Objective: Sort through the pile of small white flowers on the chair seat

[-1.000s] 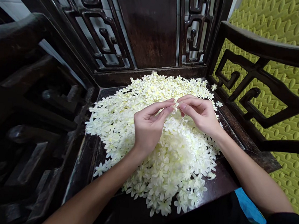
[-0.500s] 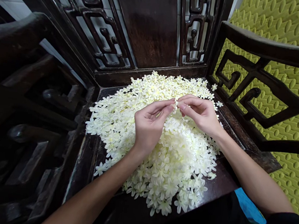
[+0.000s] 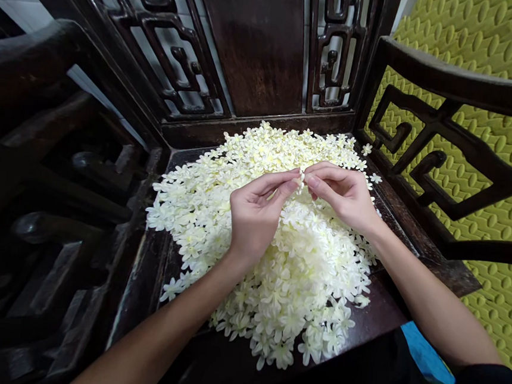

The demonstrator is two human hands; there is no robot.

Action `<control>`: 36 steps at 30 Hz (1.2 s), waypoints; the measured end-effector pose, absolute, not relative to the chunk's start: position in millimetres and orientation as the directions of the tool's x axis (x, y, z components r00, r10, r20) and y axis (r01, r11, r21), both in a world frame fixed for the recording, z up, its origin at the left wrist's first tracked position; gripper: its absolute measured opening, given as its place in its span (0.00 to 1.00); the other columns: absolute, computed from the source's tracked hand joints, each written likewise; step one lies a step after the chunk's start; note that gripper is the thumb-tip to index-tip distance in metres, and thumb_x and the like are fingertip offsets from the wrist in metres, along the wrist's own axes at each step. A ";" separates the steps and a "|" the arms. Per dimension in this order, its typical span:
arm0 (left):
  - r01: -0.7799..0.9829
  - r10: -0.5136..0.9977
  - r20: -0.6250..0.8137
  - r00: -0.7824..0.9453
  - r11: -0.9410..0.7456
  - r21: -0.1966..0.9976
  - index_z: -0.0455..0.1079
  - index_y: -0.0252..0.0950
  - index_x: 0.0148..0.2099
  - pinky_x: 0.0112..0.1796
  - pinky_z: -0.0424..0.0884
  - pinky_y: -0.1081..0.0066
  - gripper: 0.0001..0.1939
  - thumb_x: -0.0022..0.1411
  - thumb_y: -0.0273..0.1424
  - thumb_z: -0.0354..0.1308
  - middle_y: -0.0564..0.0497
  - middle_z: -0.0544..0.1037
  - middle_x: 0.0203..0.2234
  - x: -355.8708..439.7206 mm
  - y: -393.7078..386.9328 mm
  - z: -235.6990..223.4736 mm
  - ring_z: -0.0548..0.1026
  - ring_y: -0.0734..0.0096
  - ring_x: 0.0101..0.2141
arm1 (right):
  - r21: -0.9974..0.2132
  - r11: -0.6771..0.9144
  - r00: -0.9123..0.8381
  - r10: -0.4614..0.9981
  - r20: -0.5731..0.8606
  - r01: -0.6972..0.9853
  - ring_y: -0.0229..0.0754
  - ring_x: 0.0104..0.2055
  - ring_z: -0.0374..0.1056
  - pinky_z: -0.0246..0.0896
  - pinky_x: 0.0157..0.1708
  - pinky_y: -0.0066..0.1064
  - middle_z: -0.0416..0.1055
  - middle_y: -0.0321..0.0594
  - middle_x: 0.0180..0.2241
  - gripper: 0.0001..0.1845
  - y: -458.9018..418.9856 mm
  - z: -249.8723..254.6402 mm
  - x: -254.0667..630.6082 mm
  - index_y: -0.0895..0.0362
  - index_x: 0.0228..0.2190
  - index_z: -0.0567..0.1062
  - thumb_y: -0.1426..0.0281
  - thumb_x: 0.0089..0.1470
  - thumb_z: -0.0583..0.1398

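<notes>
A big heap of small cream-white flowers (image 3: 218, 212) covers the seat of a dark wooden chair (image 3: 384, 314). Above the heap my left hand (image 3: 254, 216) and my right hand (image 3: 343, 193) meet fingertip to fingertip. Both pinch one small white flower (image 3: 302, 179) between thumb and forefinger. The other fingers of each hand are curled in. Both forearms reach in from the bottom of the view.
The chair's carved back (image 3: 255, 42) rises behind the heap, and a carved armrest (image 3: 453, 84) stands at the right. A second dark chair (image 3: 47, 168) is at the left. A yellow-green embossed wall (image 3: 498, 34) lies beyond the armrest. Something blue (image 3: 425, 353) shows under my right forearm.
</notes>
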State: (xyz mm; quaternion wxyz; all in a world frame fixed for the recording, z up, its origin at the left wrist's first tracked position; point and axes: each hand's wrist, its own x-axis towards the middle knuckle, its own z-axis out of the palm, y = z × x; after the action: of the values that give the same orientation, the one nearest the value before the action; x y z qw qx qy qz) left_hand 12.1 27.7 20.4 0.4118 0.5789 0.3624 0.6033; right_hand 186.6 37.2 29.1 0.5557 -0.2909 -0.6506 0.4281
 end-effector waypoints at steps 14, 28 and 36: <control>-0.101 0.908 0.420 0.004 -0.417 0.903 0.82 0.38 0.43 0.53 0.78 0.64 0.07 0.62 0.32 0.68 0.47 0.85 0.43 13.2 28.3 20.0 0.83 0.63 0.47 | -0.873 0.474 -0.207 0.849 0.487 -0.110 0.35 0.35 0.71 0.71 0.38 0.30 0.78 0.41 0.39 0.04 38.3 28.1 185.8 0.55 0.35 0.85 0.68 0.58 0.68; -0.102 0.913 0.407 0.005 -0.405 0.909 0.82 0.38 0.43 0.53 0.78 0.63 0.08 0.62 0.33 0.68 0.47 0.85 0.43 12.4 28.7 18.5 0.83 0.63 0.47 | -0.876 0.468 -0.221 0.848 0.482 -0.117 0.35 0.34 0.70 0.71 0.37 0.30 0.78 0.41 0.40 0.05 38.2 27.9 186.1 0.55 0.36 0.85 0.68 0.58 0.68; -0.081 0.912 0.410 0.004 -0.408 0.909 0.82 0.38 0.43 0.54 0.78 0.61 0.08 0.62 0.32 0.68 0.46 0.85 0.44 13.0 28.0 19.9 0.83 0.61 0.47 | -0.886 0.444 -0.222 0.858 0.463 -0.130 0.34 0.33 0.69 0.67 0.31 0.28 0.77 0.41 0.38 0.07 38.2 29.3 186.4 0.56 0.34 0.85 0.65 0.58 0.69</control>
State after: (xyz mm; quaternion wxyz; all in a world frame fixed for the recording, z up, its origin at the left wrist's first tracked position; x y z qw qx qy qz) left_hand 13.0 28.0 19.9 0.4088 0.5788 0.3589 0.6075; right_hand 186.4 38.2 29.3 0.5558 -0.2831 -0.6428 0.4447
